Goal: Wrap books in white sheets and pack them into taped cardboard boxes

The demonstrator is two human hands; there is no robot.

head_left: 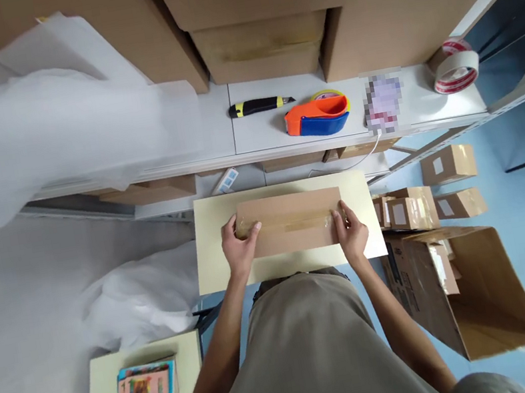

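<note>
A long, flat cardboard box (pixel 295 238) lies on a small pale yellow table (pixel 219 272) in front of me. Clear tape runs along the middle of its top and over both ends. My left hand (pixel 242 246) grips the left end, thumb on top and fingers around the side. At the opposite end my right hand (pixel 351 231) holds the box the same way, its thumb near the tape's end. On the shelf beyond lie a black and yellow utility knife (pixel 259 106) with its blade out and an orange and blue tape dispenser (pixel 318 116).
A white shelf (pixel 210 131) borders the table's far side, with large cartons (pixel 262 51) behind. White wrapping sheets (pixel 53 132) overhang its left part. Tape rolls (pixel 456 71) and a blurred phone (pixel 382 101) sit right. An open carton (pixel 492 291) and small boxes (pixel 447 164) stand on the floor.
</note>
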